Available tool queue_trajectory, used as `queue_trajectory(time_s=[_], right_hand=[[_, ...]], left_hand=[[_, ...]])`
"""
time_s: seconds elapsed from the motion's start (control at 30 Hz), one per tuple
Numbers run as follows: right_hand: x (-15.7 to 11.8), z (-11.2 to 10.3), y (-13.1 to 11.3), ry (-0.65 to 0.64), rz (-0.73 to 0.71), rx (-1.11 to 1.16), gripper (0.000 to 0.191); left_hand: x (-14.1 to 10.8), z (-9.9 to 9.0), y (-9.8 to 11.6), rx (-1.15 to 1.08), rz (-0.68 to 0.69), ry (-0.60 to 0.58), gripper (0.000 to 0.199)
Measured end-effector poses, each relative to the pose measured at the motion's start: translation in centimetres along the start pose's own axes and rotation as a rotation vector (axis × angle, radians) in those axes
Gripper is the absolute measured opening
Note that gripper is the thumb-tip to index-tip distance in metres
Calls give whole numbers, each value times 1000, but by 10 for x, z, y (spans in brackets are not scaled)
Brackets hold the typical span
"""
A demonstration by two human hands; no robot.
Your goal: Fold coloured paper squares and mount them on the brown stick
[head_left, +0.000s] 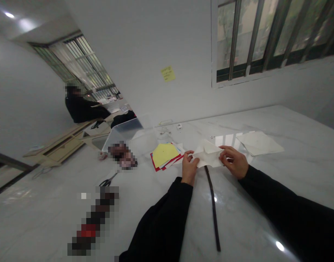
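Observation:
A creased white sheet of paper [207, 153] is stretched between my two hands, just above the marble table. My left hand [189, 168] pinches its left edge between thumb and fingers. At its right edge, my right hand [235, 162] grips it the same way, fingers curled. Below the paper, a thin dark brown stick [213, 207] lies lengthwise on the table, its far end reaching the paper's lower edge; whether they touch I cannot tell. Left of my hands sits a small stack of coloured paper with a yellow sheet [164, 155] on top.
White sheets [261, 143] lie to the right. Scissors [108, 181] rest at the left, near pixelated items. A clear plastic box [123, 133] and a white plug [179, 126] stand farther back. Beyond, a person [79, 105] sits by a window. A yellow note [167, 73] is on the wall.

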State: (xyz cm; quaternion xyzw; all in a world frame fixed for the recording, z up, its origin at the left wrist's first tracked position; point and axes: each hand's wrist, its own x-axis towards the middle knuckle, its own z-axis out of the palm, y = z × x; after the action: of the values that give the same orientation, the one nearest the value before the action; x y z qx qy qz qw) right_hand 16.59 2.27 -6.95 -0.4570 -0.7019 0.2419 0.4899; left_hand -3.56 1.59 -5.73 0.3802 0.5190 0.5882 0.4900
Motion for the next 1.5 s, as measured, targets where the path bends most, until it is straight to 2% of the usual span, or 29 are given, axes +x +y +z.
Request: queue_trajectory(time_s=[0.1, 0.2, 0.37, 0.5, 0.73, 0.87, 0.93, 1.03, 1.13, 1.27, 1.5], right_hand=[[1, -1, 3, -31, -29, -48, 18], [1, -1, 5, -49, -16, -84, 24], [2, -1, 6, -49, -18, -84, 37], [1, -2, 3, -17, 50, -70, 50], [4, 0, 14, -44, 204, 102, 54], [8, -2, 27, -17, 228, 239, 48], [9, -4, 32, -16, 291, 255, 49], [9, -3, 38, -16, 378, 335, 51], [9, 1, 38, 3, 427, 520, 49], [10, 2, 32, 28, 520, 697, 47], [11, -1, 28, 13, 582, 780, 47]], left_hand=[[1, -3, -1, 89, 112, 50, 27], [3, -6, -1, 118, 199, 52, 22], [6, -8, -3, 147, 185, -1, 10], [8, -9, -5, 135, 158, -19, 30], [11, -10, -5, 84, 135, 10, 50], [11, -10, -4, 55, 105, -45, 48], [11, -10, -3, 17, 74, -82, 46], [9, -10, -1, -125, 2, -151, 50], [9, -11, 2, -261, -57, -204, 52], [10, -12, 7, -350, -85, -217, 53], [7, -12, 13, -343, -101, -218, 57]])
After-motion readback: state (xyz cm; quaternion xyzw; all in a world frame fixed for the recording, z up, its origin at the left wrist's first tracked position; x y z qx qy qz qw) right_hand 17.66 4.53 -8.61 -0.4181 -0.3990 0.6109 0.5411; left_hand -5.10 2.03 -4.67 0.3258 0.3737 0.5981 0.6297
